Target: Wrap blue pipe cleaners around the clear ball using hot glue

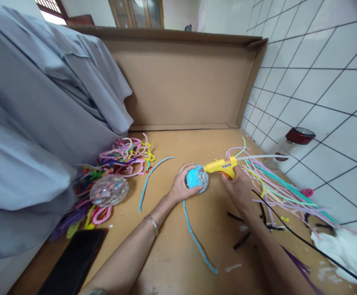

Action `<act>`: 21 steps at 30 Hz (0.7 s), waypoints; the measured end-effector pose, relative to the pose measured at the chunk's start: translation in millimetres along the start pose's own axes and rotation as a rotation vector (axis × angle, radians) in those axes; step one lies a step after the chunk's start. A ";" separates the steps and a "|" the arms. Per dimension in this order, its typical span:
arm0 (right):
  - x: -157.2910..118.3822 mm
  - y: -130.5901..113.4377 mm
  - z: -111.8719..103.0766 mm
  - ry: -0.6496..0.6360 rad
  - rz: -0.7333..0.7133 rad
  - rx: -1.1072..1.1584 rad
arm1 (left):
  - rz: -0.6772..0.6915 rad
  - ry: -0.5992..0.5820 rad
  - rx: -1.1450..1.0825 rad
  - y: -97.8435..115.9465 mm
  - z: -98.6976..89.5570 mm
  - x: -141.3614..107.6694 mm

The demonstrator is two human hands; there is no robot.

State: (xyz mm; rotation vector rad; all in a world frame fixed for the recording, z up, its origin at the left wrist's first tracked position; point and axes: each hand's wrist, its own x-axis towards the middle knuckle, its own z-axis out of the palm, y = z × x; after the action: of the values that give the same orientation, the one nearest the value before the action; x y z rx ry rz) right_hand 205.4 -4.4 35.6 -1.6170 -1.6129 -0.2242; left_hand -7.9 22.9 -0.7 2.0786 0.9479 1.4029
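Nearest, a blue strip trails along the bench; whether it joins the ball is unclear. Beyond, near the middle, the left grip curls round the ball, blue rows banding one side, its shiny right end bare: covering seems partly done. The right grip is closed on a yellow glue gun, tip at the ball. Farther left, a second strip lies unattached.

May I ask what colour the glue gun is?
The glue gun is mostly yellow (head view).
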 end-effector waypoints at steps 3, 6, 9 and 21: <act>0.0 -0.2 0.4 0.006 -0.001 -0.004 | -0.005 -0.001 -0.002 0.6 -0.2 -0.1; 0.2 0.1 1.3 0.002 -0.011 -0.006 | -0.014 -0.007 0.002 0.7 -0.2 -0.1; 0.5 0.8 2.3 -0.002 0.033 -0.007 | -0.008 -0.001 -0.002 0.3 0.0 -0.1; 1.5 -0.3 3.0 -0.018 0.074 0.007 | -0.015 0.013 0.007 -0.2 0.4 0.2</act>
State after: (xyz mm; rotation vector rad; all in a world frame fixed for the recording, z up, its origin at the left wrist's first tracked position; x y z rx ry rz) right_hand 204.1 -1.4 34.7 -1.6736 -1.5624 -0.1660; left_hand -7.5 23.2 -0.8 2.0660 0.9729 1.4095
